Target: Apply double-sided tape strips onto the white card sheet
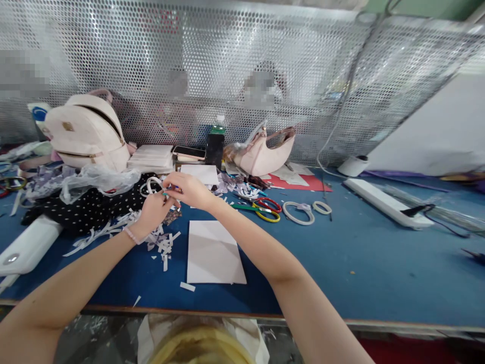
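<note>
On a blue worktop (359,268), a flat white sheet or pad (214,258) lies nearest the wearer, below and right of the fingers; it looks light and flat-edged, best lifted by a side. The left hand (153,212) and right hand (189,189) meet beyond it, fingers bent and close-set against small white loops (149,186) just to their left, probably light, fairly stiff and easiest to take by the rim. The dotted black cloth (91,207), left of the fingers, should fold softly, and the clear plastic (100,182) on it may slip. Below the frame's near edge, a yellow round shape (202,336) is cut off; at the fingers, the knuckles mask whatever joins the loops, and whether either hand grips them cannot be told; far beyond, perforated metal (212,60) blurs what lies behind
</note>
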Motion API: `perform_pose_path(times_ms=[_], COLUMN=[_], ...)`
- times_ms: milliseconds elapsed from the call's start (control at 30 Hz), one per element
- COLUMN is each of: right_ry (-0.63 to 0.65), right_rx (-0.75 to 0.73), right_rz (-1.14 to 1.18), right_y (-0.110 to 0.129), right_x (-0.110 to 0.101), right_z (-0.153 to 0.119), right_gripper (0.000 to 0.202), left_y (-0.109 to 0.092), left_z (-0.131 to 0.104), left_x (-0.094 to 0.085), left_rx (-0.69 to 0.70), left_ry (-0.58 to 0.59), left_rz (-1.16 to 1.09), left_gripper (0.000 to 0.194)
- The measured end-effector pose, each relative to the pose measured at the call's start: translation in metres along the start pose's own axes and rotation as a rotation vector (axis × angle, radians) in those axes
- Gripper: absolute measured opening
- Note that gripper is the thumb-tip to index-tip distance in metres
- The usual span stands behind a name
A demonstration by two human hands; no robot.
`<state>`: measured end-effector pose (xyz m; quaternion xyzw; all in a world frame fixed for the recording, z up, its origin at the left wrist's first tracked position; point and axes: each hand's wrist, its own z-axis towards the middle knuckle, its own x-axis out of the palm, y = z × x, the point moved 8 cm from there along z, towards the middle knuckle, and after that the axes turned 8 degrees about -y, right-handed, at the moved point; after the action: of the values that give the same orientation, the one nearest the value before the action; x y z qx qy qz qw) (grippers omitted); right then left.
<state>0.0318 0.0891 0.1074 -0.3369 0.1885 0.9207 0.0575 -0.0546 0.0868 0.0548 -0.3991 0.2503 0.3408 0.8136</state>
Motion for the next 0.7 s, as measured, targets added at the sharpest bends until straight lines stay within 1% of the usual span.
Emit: perform_pose_path(times_ms=[200,367,433,533,700], right_ry=[0.012,0.034,0.036,0.026,0.037], right_rx=[-0.002,-0.008,0.005,0.016,-0.015], right_rz=[0.010,0.033,0.023,0.011,0.017], right_y=[-0.0026,-0.0019,-0.0029,-0.0047,-0.0044], right_x=[0.0014,0.0041,0.0051,0.0062,0.0090], right_z=[-0.0009,-0.0014,-0.0015,-0.0017,-0.0024], right_gripper=[0.005,0.011,0.009,0.010,0.013], left_y=[-0.0004,-0.0002,0.0004,0.0008,0.0006], left_z=[-0.0002,0.0005,0.0012,0.0021,0.0018], left_x=[0.0023,0.0029,0.0031,0.0049,0.0092], left_rx=[-0.009,-0.038,-0.054,-0.071,-0.093], left_ry=[0.002,0.015,0.019,0.039,0.086], left_rz=[-0.019,-0.051,-0.066,-0.092,-0.133], left_gripper=[0.037,0.037,0.038,0.038,0.041])
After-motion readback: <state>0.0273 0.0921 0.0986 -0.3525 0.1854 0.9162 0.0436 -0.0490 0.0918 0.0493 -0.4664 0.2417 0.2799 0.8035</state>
